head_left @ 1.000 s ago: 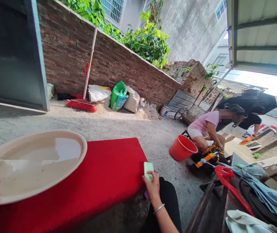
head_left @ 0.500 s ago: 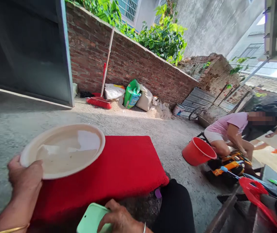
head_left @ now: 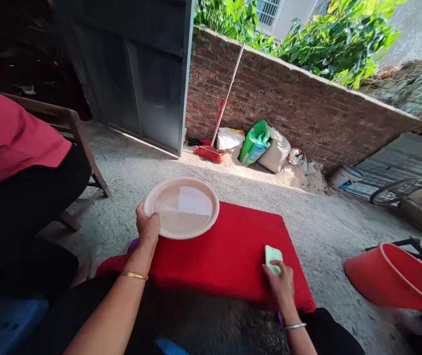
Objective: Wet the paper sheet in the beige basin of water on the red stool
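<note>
My left hand grips the near left rim of a wide pale basin of clear water, thumb on top and fingers beneath. The basin is level and overhangs the far edge of a red cloth-covered bench; I cannot tell whether it rests there. My right hand holds a flat, light green rectangular piece with rounded corners, over the bench's right end. Thumb and fingers close round its near end and hide part of it; its exact kind is unclear.
A person in a red top sits at left beside a wooden chair. A red bucket stands at right, near another person's edge. Along the brick wall are a broom and several sacks. A dark metal door stands left.
The view has swung left, bringing the person in red into sight. My right hand has carried the green piece from beside the bench's near edge to over its right end. My left hand still grips the basin.
</note>
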`<state>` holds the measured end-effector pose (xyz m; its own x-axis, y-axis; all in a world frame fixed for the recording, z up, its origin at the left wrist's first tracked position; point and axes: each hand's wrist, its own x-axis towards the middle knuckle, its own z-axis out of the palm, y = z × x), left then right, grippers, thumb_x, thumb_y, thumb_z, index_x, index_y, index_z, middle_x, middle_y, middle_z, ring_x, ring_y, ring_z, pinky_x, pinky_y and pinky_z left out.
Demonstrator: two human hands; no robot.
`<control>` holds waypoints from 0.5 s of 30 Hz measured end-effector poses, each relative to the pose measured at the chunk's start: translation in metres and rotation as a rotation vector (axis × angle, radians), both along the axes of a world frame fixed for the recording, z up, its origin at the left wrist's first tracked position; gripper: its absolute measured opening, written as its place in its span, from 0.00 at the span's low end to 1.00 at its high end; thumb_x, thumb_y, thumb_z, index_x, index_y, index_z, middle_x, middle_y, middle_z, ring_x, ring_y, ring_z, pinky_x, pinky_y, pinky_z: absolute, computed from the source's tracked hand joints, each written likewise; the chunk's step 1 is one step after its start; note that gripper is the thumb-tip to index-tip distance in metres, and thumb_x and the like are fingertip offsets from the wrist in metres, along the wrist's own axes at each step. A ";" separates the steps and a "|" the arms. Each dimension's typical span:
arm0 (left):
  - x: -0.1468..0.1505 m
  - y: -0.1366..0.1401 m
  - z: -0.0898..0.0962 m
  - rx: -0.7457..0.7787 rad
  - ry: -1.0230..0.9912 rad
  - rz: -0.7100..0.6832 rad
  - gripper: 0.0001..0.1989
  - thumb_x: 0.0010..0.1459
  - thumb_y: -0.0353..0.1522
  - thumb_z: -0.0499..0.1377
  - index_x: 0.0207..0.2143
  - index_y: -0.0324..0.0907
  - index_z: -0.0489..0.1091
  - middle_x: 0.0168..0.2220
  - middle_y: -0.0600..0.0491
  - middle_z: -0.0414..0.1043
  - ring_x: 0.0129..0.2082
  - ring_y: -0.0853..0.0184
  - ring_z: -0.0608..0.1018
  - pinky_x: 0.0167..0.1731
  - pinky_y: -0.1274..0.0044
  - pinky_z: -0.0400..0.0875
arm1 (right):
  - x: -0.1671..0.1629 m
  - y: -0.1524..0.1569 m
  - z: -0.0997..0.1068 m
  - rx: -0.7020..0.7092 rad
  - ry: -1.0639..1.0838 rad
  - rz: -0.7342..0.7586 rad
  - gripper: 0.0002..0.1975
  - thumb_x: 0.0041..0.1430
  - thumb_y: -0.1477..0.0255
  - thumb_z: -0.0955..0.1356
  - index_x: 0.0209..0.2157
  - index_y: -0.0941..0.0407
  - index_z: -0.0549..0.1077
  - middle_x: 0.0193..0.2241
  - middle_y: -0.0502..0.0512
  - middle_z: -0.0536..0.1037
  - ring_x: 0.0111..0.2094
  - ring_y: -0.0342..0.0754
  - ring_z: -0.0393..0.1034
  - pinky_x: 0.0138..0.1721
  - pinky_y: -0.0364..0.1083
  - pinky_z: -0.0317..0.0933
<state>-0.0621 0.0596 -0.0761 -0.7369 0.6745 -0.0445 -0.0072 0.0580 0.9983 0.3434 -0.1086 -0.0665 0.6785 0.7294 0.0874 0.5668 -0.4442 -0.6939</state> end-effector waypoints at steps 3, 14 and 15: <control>0.000 0.001 0.000 -0.004 -0.002 -0.006 0.36 0.41 0.23 0.58 0.58 0.42 0.67 0.45 0.49 0.75 0.45 0.58 0.79 0.54 0.63 0.73 | -0.096 -0.007 -0.017 0.018 0.113 0.386 0.12 0.40 0.61 0.73 0.30 0.49 0.78 0.36 0.52 0.72 0.37 0.51 0.71 0.40 0.48 0.66; 0.005 0.002 0.001 -0.017 -0.011 -0.021 0.37 0.45 0.21 0.57 0.61 0.43 0.64 0.50 0.49 0.76 0.51 0.59 0.78 0.56 0.67 0.72 | -0.039 -0.005 0.005 0.082 0.379 0.343 0.22 0.37 0.52 0.74 0.32 0.52 0.77 0.31 0.54 0.76 0.34 0.54 0.71 0.34 0.49 0.65; 0.007 0.002 0.002 -0.017 -0.015 -0.020 0.37 0.45 0.21 0.57 0.61 0.43 0.64 0.51 0.49 0.76 0.52 0.58 0.78 0.57 0.67 0.71 | -0.005 -0.001 0.005 0.071 0.367 0.136 0.26 0.34 0.49 0.74 0.33 0.52 0.76 0.25 0.52 0.74 0.29 0.54 0.69 0.31 0.50 0.64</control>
